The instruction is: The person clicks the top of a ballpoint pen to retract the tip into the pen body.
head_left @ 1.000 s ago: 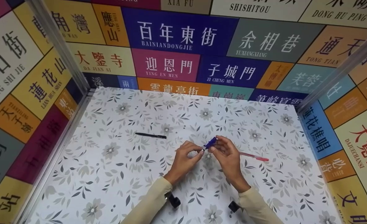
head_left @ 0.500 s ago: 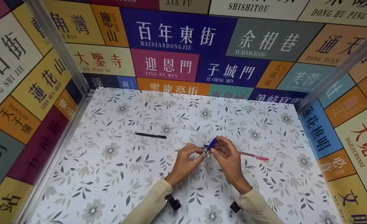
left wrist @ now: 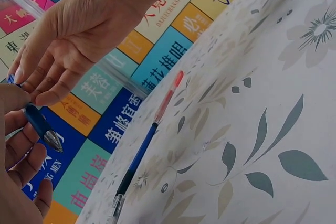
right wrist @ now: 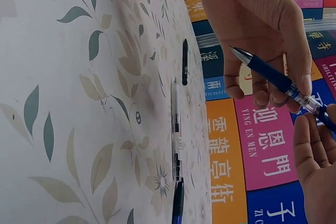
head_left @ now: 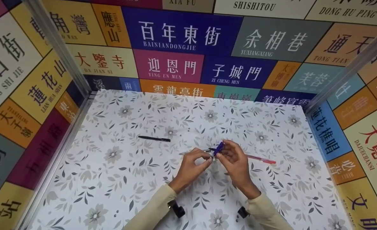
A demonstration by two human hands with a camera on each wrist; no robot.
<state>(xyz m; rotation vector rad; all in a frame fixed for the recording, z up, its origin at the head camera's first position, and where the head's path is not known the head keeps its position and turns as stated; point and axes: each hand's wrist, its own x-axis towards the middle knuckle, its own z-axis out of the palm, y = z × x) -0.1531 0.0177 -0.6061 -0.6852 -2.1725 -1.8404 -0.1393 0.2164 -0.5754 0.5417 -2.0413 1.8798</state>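
Blue pen point(right wrist: 273, 75) in the pinch of left fingers point(right wrist: 233, 80) and right fingers point(right wrist: 303, 142), metal tip point(right wrist: 240, 53) beyond the left thumb.

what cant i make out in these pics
Head view: one end of the red pen, behind the right hand.
Right wrist view: the held blue pen's rear end, cut off by the right edge.
Right wrist view: one end of the lying blue pen, past the bottom edge.
Left wrist view: part of the left hand, past the left edge.
Head view: any print on the black pen, too small.
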